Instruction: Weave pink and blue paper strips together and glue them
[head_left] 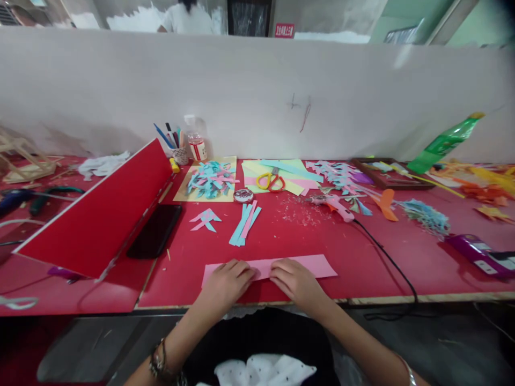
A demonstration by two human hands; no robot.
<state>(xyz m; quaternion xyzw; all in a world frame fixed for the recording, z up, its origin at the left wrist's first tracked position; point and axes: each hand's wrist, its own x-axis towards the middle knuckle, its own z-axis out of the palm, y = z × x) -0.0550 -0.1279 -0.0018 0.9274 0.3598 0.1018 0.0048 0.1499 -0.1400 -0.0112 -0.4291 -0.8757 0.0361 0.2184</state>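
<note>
A long sheet of pink paper [263,267] lies crosswise near the front edge of the red table. My left hand [228,280] grips its near edge left of the middle, fingers curled and pressed together. Close beside it, my right hand [295,281] holds the same edge with bent fingers; both thumbs are mostly hidden. Just beyond the paper are several blue and pink paper strips [244,225] and a small folded paper piece [206,219]. Scissors [270,181] with yellow and red handles rest on coloured sheets [251,170] farther back.
A red board [100,214] leans up at the left, beside a black phone [156,230]. Cut paper pieces [211,179] are heaped on a yellow sheet. At right lie a pink glue gun [333,206] with its cord, a green bottle [444,142] and a purple device [480,254].
</note>
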